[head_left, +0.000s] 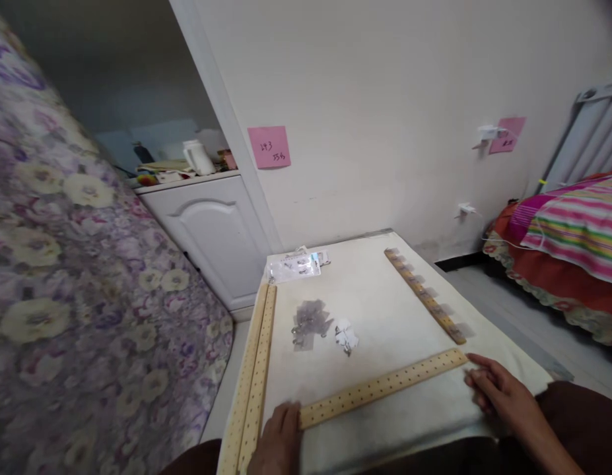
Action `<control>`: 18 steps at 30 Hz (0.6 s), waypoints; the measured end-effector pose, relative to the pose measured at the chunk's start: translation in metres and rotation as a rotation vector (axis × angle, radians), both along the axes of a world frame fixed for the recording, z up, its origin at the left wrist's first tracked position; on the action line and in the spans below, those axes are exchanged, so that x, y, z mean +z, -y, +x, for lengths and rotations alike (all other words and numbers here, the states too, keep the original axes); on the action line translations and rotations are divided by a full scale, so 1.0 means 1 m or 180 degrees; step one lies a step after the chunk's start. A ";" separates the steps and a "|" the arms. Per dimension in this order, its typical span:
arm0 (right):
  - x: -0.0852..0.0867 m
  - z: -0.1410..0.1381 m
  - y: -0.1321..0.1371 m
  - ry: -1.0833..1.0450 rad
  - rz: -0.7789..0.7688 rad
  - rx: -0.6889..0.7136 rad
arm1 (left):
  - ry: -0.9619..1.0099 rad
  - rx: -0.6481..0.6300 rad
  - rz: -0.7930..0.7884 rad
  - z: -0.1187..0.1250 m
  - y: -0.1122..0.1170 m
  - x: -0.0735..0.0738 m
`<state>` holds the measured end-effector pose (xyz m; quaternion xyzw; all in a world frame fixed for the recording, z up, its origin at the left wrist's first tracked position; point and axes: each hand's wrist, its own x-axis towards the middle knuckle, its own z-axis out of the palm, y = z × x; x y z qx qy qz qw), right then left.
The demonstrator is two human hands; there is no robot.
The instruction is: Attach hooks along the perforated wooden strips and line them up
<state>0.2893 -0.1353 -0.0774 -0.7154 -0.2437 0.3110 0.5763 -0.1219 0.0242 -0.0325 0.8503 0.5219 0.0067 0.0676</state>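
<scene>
A long wooden strip with rows of small holes (379, 388) lies slantwise across the near part of the white-covered table (370, 297). My left hand (280, 439) is closed at its left end, the fingertips partly hidden. At the other end, my right hand (498, 390) has its index finger and thumb at the strip's tip, with the remaining fingers curled. Beyond the strip lie a pile of small grey translucent pieces (311, 320) and a smaller cluster of white pieces with metal bits (346, 336).
Two more perforated strips (261, 349) run along the table's left edge. Another strip (424, 297) on the right carries several clear pieces. Clear plastic packets (294, 267) lie at the back left. A floral curtain (107, 264) hangs left; a bed (578, 237) stands right.
</scene>
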 end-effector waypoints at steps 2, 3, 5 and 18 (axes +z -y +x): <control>0.001 0.000 0.000 0.0050 -0.0044 0.0063 | 0.0026 0.0098 -0.0084 0.003 0.001 0.001; 0.002 0.000 -0.001 0.0082 -0.0078 0.0078 | 0.0049 0.0123 -0.0094 0.004 0.000 0.002; 0.004 -0.002 -0.003 0.0126 -0.0126 0.0051 | 0.0100 0.0191 -0.0094 0.005 0.000 0.002; -0.004 -0.010 -0.014 0.0156 -0.0265 -0.0071 | 0.0247 0.0347 -0.0180 0.005 -0.010 -0.005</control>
